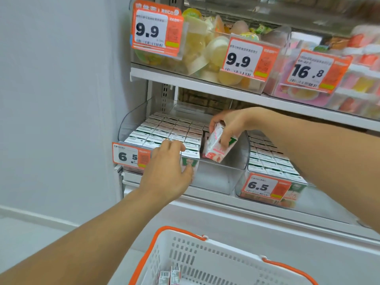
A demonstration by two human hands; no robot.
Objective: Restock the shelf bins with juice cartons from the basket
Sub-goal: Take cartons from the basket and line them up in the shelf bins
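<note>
My right hand [230,126] grips a pink-and-white juice carton [216,146], tilted, over the open gap at the right side of the left clear shelf bin [236,161]. My left hand [167,171] holds the front corner carton [190,159] of the packed rows [164,130] in that bin, fingers on its top and thumb on its front. Below, a white basket with orange handles [205,262] holds a few cartons [169,276] at its bottom.
A second clear bin [271,161] full of cartons stands to the right, with a 6.5 price tag [265,186]. The shelf above [205,83] carries bins of jelly cups and price tags. A grey wall [61,99] runs along the left.
</note>
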